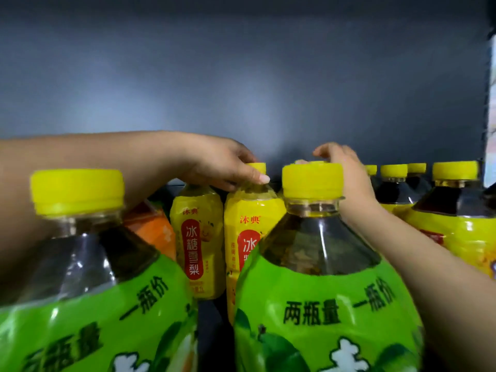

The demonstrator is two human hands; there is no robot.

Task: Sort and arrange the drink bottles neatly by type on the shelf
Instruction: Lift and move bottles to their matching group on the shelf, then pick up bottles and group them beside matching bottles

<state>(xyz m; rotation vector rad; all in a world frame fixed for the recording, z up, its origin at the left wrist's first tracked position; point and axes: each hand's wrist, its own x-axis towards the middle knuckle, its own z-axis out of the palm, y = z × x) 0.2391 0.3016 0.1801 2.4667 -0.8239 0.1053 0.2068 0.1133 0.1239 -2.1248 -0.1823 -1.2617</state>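
Note:
Two large green-labelled bottles with yellow caps fill the foreground, one at the left (88, 304) and one at the right (322, 304). Behind them stand two yellow-labelled pear drink bottles, a left one (198, 245) and a right one (248, 218). My left hand (220, 162) reaches over them and grips the right one's yellow cap, thumb across its neck. My right hand (346, 170) curls down over the top of a bottle that is mostly hidden behind the right green bottle's cap.
An orange-labelled bottle (153, 226) stands under my left forearm. Several dark-tea bottles with yellow caps and yellow labels (453, 210) fill the right side. The dark shelf back wall (241, 76) rises behind everything. A pale upright edge (491, 103) stands at the far right.

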